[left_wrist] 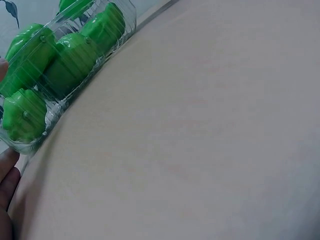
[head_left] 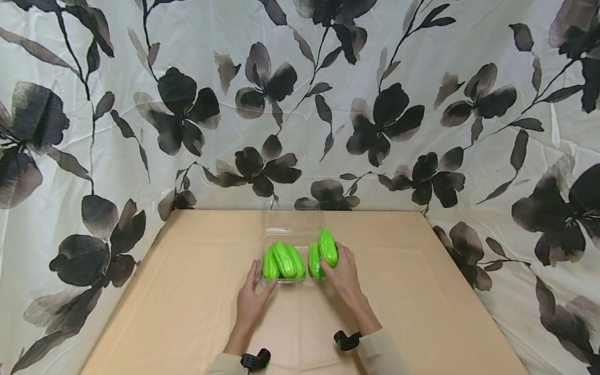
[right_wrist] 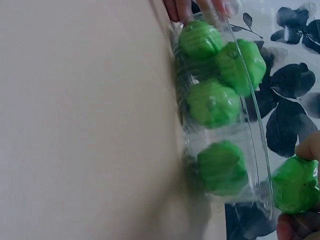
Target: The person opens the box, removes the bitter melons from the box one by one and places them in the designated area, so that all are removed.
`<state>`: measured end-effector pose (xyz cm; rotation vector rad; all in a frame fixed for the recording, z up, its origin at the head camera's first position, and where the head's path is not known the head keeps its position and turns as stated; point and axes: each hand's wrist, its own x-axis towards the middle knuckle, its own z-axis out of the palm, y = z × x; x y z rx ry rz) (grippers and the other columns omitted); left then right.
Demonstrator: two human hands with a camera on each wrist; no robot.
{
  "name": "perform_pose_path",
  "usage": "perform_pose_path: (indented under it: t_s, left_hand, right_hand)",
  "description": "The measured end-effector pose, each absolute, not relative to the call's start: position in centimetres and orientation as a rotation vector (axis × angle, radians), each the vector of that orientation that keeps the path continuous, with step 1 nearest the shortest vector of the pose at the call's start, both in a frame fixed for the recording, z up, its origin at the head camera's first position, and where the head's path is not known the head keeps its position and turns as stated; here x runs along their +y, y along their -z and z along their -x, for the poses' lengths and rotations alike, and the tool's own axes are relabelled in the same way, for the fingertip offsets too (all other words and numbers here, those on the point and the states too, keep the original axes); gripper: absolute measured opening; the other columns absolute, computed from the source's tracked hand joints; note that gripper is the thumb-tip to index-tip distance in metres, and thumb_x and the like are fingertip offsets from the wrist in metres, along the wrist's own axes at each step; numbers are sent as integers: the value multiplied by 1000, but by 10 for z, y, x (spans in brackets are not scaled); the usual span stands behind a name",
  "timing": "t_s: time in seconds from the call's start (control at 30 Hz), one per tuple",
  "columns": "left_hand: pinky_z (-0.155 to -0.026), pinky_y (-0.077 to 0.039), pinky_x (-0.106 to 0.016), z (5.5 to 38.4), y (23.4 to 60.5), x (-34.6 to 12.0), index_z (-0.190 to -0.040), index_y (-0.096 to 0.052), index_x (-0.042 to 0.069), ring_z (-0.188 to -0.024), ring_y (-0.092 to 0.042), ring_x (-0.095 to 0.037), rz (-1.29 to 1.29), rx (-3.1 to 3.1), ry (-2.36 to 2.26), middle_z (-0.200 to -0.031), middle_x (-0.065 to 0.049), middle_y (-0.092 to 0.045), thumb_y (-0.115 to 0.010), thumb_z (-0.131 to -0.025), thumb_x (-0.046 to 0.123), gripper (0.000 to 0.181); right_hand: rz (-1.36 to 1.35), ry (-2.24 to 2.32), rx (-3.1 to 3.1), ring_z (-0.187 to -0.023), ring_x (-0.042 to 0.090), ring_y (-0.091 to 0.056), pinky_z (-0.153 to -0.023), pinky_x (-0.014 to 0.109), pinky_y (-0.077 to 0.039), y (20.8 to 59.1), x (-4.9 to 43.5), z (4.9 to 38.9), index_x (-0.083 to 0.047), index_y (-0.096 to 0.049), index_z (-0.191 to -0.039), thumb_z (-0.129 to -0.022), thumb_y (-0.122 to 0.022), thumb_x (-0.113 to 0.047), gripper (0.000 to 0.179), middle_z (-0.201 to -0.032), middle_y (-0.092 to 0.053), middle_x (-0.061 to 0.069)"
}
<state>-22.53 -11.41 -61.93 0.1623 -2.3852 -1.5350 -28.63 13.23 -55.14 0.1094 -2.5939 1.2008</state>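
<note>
A clear plastic clamshell box stands on the table and holds several glossy green, long, lobed toy vegetables. One lies on top of others toward the left end, and a separate one sits at the right end. My left hand grips the box's left front corner, thumb at the front and fingers along the side. In my right hand another green toy vegetable is pinched between thumb and fingers, tilted above the box's right end. The right wrist view shows this vegetable just beyond the clear rim.
The box's transparent lid is folded back toward the far edge of the table. A tan covering spreads over the tabletop. Behind and at both sides hangs a white cloth with dark flowers. Each wrist wears a black device.
</note>
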Motion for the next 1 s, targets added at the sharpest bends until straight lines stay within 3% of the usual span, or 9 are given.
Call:
perform_pose_path:
  t_s: [0.17,0.6,1.0]
  left_hand:
    - [-118,-33,-59,226,619,-115,-159,-30,17,-146,-40,-38,-165,-2378,1533,-162,-4,-37,-72,-90,41,84]
    - [-118,-34,-60,227,620,-115,-158,-31,11,-145,-40,-38,-155,-2374,1520,-160,-6,-39,-71,-91,43,85]
    - [-116,-36,-60,226,618,-115,-158,-31,14,-144,-42,-39,-155,-2368,1514,-160,-7,-40,-72,-90,44,85]
  right_hand:
    - [-69,-1203,-2596,-114,33,-54,-89,46,-51,552,142,288,4,-46,-143,-89,-69,-33,70,-130,-58,21]
    - [50,-1223,-2586,-117,37,-53,-88,49,-49,561,164,292,5,-42,-146,-90,-67,-30,71,-134,-56,25]
    - [52,-1187,-2654,-110,35,-53,-82,43,-46,569,174,294,6,-41,-145,-92,-65,-30,68,-125,-58,23]
